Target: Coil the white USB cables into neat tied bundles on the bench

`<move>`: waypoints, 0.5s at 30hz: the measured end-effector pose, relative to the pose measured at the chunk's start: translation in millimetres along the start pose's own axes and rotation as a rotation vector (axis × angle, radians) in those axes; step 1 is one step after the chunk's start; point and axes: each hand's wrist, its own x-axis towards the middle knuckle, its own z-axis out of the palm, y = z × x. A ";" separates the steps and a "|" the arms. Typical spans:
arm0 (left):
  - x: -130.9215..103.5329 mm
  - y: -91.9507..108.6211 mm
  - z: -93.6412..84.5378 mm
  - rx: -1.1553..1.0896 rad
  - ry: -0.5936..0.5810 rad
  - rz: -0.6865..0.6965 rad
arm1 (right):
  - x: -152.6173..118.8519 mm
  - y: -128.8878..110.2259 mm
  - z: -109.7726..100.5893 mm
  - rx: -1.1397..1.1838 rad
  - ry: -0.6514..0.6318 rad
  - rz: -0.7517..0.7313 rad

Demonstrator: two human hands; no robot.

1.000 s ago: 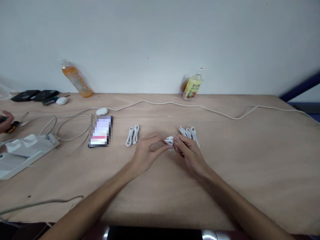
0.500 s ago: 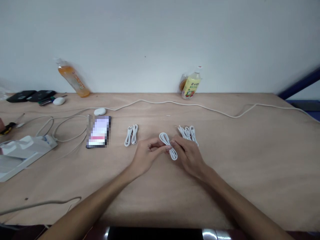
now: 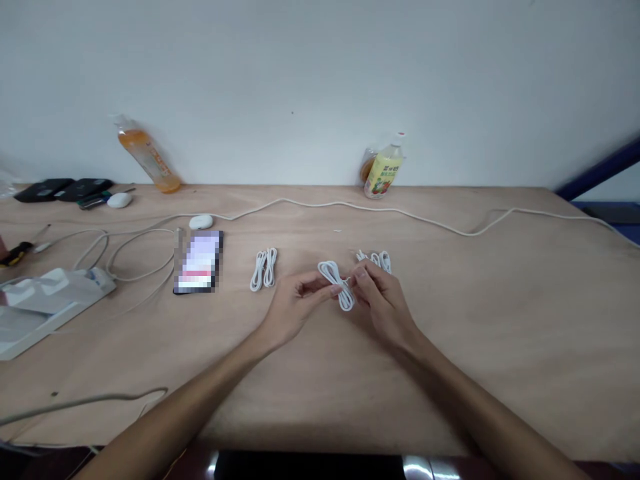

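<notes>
A coiled white cable (image 3: 338,285) hangs tilted above the table, pinched at its middle between the thumb and fingers of my left hand (image 3: 299,303). My right hand (image 3: 383,297) is closed just to the right of the coil. From its fingertips a thin white tie (image 3: 349,279) runs to the cable; its exact kind is too small to tell. Behind my right hand lie several more white cable bundles (image 3: 384,260), partly hidden by it. To the left of my left hand, two coiled white cables (image 3: 263,269) rest side by side.
A phone (image 3: 199,262) and a white earbud case (image 3: 201,222) lie at left, near a white power strip (image 3: 55,300). An orange drink bottle (image 3: 150,160) and a yellow-labelled bottle (image 3: 384,170) lean on the wall. A long white cord (image 3: 390,210) crosses the table.
My right fingertips have drawn slightly away from the coil, and the thin tie now shows between them. The left hand keeps its hold, with the coil raised slightly.
</notes>
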 end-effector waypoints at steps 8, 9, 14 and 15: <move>1.3 -0.5 -2.5 0.043 0.010 0.002 | 6.1 -1.5 -0.9 0.350 -0.132 0.310; 1.1 -0.1 -2.5 0.041 0.008 0.001 | 6.1 -1.3 -0.7 0.380 -0.139 0.323; 0.5 2.1 -2.1 0.010 -0.006 -0.012 | 6.0 1.4 -0.9 0.458 -0.178 0.348; 0.5 2.3 -2.0 0.015 -0.003 -0.013 | 6.0 2.2 -1.1 0.453 -0.184 0.351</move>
